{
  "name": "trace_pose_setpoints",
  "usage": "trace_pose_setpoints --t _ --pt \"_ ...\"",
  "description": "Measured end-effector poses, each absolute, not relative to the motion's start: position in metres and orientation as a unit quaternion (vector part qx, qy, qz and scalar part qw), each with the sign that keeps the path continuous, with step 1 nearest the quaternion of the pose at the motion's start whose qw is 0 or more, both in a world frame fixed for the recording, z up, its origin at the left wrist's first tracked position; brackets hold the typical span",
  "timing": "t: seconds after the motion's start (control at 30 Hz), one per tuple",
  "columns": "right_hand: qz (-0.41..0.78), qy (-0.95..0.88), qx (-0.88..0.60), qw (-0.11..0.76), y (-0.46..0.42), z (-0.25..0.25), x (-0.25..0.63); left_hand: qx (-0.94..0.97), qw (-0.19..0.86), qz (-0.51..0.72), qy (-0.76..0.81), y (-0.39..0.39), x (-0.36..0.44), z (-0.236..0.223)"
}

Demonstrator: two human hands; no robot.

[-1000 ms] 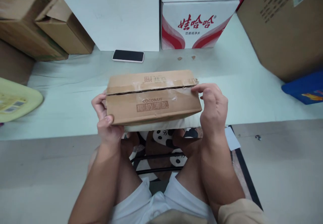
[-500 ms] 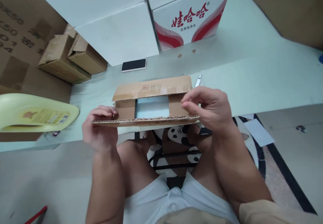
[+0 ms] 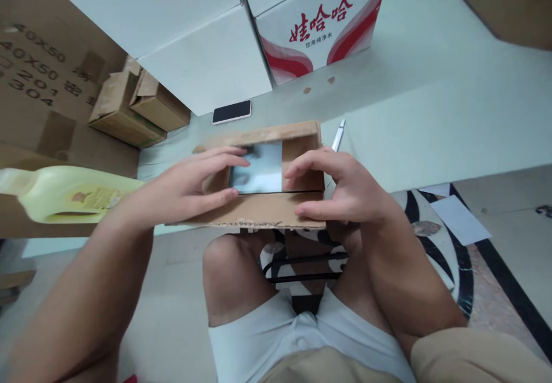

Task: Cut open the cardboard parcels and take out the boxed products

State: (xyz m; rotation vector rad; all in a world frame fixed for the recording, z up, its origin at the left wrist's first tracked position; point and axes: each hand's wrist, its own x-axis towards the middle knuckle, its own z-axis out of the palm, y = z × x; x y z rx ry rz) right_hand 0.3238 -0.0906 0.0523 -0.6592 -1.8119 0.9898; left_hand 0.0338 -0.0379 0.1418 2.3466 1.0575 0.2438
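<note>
A small brown cardboard box (image 3: 259, 213) stands at the table's front edge with its long flaps folded outward. Between the short side flaps, a pale blue surface (image 3: 263, 170) shows in the opening. My left hand (image 3: 202, 184) lies over the box's left end, fingers stretched toward the opening and thumb along the front flap. On the right, my right hand (image 3: 332, 184) has its thumb at the front flap and its curled fingers over the right side flap, with a gap between them. Behind that hand lies a slim silver tool (image 3: 339, 136), its near end hidden.
A black-screened phone (image 3: 232, 111) lies behind the box. Farther back stand white cartons (image 3: 207, 61) and a red-and-white carton (image 3: 321, 32). Small brown boxes (image 3: 159, 104) and a yellow bottle (image 3: 73, 193) are at left. Two brown scraps (image 3: 331, 80) lie on the table (image 3: 431, 118).
My left hand has moved from the box's left edge to over its opening. The front flap now leans down toward me, and my right thumb has come to it. The view has shifted slightly.
</note>
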Motion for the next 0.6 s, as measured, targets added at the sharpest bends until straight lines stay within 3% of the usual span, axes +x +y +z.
trace_pose_setpoints --t 0.17,0.37,0.5,0.6 --pt "0.411 -0.737 -0.270 0.463 -0.091 0.051 0.320 0.839 0.234 0.185 0.456 -0.014 0.039 0.135" --pt "0.378 -0.757 -0.287 0.449 -0.091 0.050 0.321 0.861 0.225 0.106 0.443 -0.003 0.036 0.122" --pt "0.363 -0.768 -0.294 0.439 -0.090 0.049 0.319 0.851 0.243 0.082 0.458 0.004 0.014 0.139" --pt "0.360 -0.770 -0.291 0.439 -0.089 0.047 0.317 0.857 0.187 0.060 0.476 0.010 -0.010 0.153"
